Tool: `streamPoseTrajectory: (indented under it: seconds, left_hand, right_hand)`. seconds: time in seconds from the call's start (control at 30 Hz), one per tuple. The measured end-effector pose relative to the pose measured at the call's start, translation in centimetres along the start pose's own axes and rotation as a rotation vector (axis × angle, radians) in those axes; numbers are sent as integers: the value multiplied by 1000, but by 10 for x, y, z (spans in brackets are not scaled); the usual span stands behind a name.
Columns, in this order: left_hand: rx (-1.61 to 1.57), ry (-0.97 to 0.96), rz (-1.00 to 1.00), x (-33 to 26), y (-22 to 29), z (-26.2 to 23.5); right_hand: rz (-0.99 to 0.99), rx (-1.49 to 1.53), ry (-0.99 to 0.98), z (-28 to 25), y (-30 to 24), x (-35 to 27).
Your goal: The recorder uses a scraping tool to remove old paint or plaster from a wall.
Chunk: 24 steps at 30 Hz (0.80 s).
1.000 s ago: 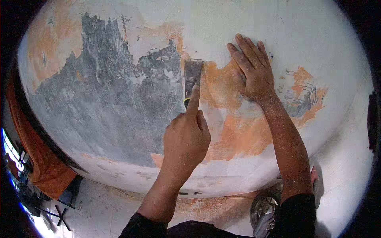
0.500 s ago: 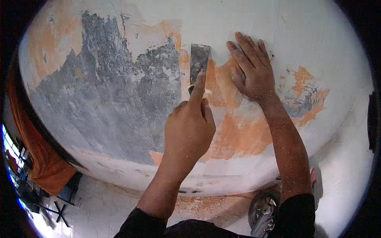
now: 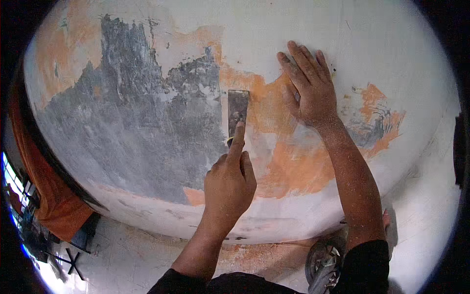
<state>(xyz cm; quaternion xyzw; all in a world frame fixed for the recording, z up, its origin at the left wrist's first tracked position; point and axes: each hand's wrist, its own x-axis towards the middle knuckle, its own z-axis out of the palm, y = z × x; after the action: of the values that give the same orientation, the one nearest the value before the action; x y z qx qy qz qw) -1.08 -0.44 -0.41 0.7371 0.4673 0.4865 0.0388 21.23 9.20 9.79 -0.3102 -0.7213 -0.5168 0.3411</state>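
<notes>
Two bare hands work on a pale, curved panel [image 3: 387, 44], with a large grey patch [image 3: 132, 127] as its plainest mark. The left hand [image 3: 229, 183], to the right of the grey patch's lower part, is closed around the handle of a scraper [image 3: 238, 105]. Its index finger stretches along the flat metal blade and presses on it, while the other fingers curl under, out of sight. The blade lies just beside the grey patch's right edge, pointing away from the wearer. The handle is mostly hidden by the hand; only a bit of yellow trim [image 3: 230, 141] shows.

The right hand [image 3: 313, 95], well to the right of the grey patch, holds nothing. It lies flat on the panel, its fingers slightly spread and its thumb a little apart.

Between the grey patch and this hand runs an orange patch [image 3: 271, 105], which the right hand partly covers. Farther right of the grey patch, past the right wrist, sits a smaller orange-and-grey patch [image 3: 374, 115]. Below and left of the grey patch hangs an orange cloth [image 3: 61, 210]. Below and right of it, a wheel [image 3: 320, 262] stands beyond the panel's edge, partly blocked by the right sleeve [image 3: 364, 264].
</notes>
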Motion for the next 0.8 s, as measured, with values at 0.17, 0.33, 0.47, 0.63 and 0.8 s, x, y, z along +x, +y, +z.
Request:
streamPoseTrajectory:
  seconds: [0.17, 0.33, 0.47, 0.63, 0.8]
  left_hand:
    - [-68, 31, -9, 46, 18, -25]
    - [-57, 76, -40, 11, 4, -19]
    - [-24, 3, -94, 45, 18, -42]
    - [-38, 29, -26, 15, 10, -36]
    - [25, -38, -16, 29, 19, -50]
  right_hand:
    - [3, 87, 26, 0, 1, 1]
    - [4, 25, 3, 0, 0, 0]
    - [5, 65, 5, 2, 0, 0]
    - [0, 34, 9, 1, 0, 0]
    - [6, 54, 14, 2, 3, -1]
